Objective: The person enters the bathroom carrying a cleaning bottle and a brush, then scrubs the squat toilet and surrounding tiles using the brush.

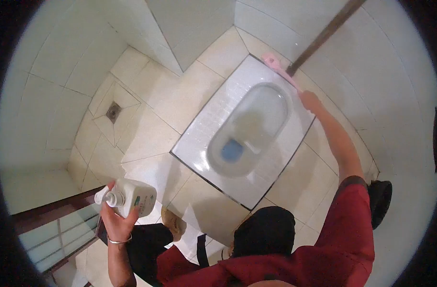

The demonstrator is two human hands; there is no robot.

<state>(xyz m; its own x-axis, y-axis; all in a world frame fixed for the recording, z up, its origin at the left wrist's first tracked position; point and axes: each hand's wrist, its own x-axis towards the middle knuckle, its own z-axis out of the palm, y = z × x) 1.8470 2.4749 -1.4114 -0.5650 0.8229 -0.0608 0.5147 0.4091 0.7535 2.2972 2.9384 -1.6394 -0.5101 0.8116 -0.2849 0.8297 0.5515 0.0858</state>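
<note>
Pink tool (272,60): located at the far edge of the squat toilet, its broad end pointing away from you and its narrow handle running back to your right hand (310,102). Fingers of that hand are closed around the handle; whether the tool rests on the rim or hangs just above it, you cannot tell from this view. Pump bottle (143,197), white with printed lettering on its side: in your left hand (119,224), well apart from the tool and tilted, with its pump head toward the left. The left fingers are spread around the bottle and hold it, thumb on one side; a thin bracelet (120,240) circles that wrist. Between your hands lies the squat toilet (195,139), white, set into beige floor tiles (156,103). Its oval basin has blue liquid (232,150) at the near end and a greenish-brown tint farther along. A brown pole (328,33) slants against the wall, its lower end just beside the tool. Farther left, note a square floor drain (114,113). Nearest your body: your black-clad knee (265,233) and a maroon sleeve (346,217) with a dark cuff on your right arm.
</note>
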